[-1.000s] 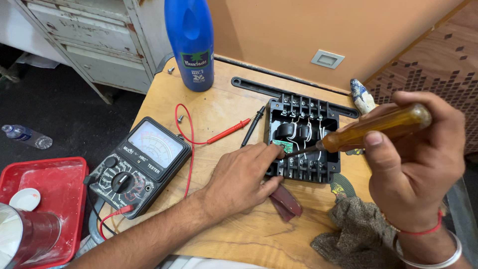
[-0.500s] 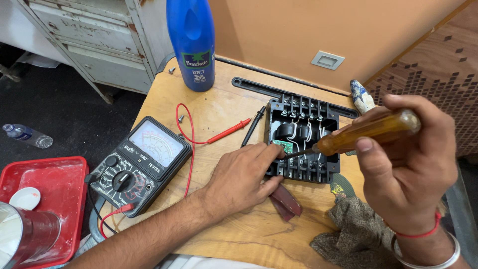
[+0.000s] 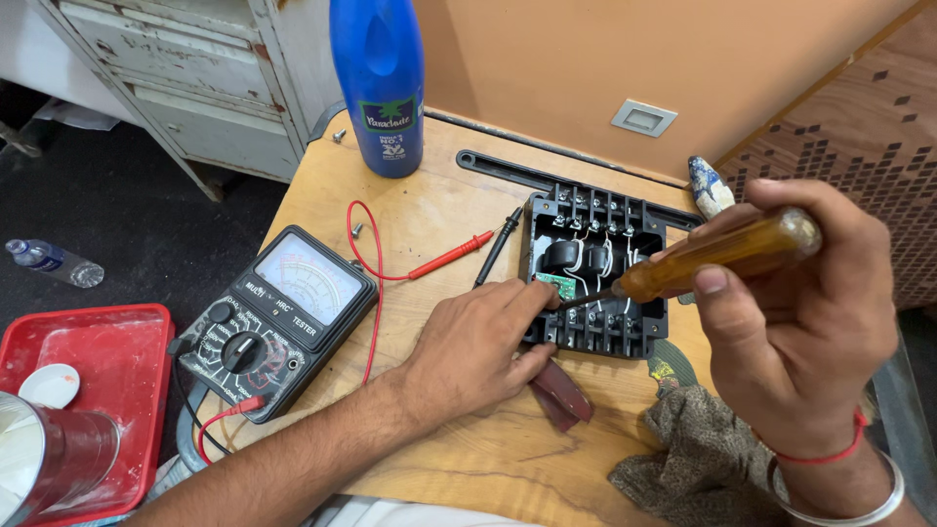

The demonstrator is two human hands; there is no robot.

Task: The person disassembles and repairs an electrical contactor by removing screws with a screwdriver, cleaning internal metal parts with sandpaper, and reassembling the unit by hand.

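Screwdriver [image 3: 717,256]: amber handle, tip in black housing [image 3: 595,278].

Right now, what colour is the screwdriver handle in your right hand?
Translucent amber handle, held in the right hand; head view shows it.

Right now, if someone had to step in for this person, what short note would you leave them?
Left hand: resting on the wooden table, fingertips steadying the black electrical box beside its small green board.
Right hand: gripping an amber-handled screwdriver, tip down inside the box near the green board.
Nearby: analog multimeter to the left, its red probe and black probe lying unused on the table.
Done: box is open, wiring exposed.
Left: the screwdriver work inside; probes not yet applied.
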